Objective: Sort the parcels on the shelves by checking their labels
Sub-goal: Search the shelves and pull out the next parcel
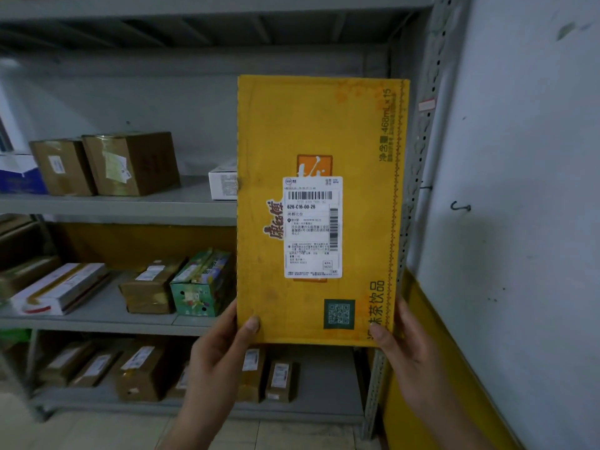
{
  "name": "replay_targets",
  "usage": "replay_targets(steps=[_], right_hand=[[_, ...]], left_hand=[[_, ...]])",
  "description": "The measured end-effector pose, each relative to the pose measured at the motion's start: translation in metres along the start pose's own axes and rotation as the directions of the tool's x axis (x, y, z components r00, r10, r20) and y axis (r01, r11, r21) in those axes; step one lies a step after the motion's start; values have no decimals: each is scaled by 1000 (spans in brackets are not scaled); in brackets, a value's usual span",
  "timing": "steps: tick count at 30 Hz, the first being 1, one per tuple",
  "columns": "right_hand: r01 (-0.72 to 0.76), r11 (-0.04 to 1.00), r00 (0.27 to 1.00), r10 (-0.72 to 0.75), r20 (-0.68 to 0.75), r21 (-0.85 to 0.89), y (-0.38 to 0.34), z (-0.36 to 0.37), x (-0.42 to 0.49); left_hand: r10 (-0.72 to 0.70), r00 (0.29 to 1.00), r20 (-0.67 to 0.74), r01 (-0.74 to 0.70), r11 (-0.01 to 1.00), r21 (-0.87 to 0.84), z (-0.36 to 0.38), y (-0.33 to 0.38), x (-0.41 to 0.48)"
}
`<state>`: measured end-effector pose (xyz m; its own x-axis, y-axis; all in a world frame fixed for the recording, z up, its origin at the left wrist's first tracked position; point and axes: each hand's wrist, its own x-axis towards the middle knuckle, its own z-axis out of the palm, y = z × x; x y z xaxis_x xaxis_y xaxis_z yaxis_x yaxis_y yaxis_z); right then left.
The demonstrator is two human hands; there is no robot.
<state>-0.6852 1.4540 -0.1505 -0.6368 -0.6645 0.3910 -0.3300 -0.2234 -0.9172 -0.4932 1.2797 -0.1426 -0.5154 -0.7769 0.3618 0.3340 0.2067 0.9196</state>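
Yellow drinks carton (321, 131) is held up in front of the grey metal shelving (117, 206), right of centre, near the white wall (526, 157). Both hands grip its bottom corners. Left hand (216, 355) has its thumb on the front face, fingers hidden behind. Right hand (410, 349) clasps the lower right corner the same way.

Carton stands on end: long axis vertical, broad face square to the camera. White shipping label (313, 231) sits mid-face, its main text reading upright; code "626-C16-00-26" is legible. The carton's own print runs sideways.

Judgement: the low corner grip keeps the label uncovered, and the raised, face-on hold serves reading it. Checking step in hand; placement not yet done.

Brown boxes (107, 164) and other parcels lie on the shelves behind.
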Motion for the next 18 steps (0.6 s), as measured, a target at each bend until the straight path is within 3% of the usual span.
replay_targets(steps=[7,18], right_hand=[[-97,994,995,97,-12,44,30,-2,-7],[-91,995,996,92,-23,27,43,-20,28]], left_hand=[[-83,996,-9,83,996,35,7,-29,-3],[-65,997,-39,66,997,30,30,-39,31]])
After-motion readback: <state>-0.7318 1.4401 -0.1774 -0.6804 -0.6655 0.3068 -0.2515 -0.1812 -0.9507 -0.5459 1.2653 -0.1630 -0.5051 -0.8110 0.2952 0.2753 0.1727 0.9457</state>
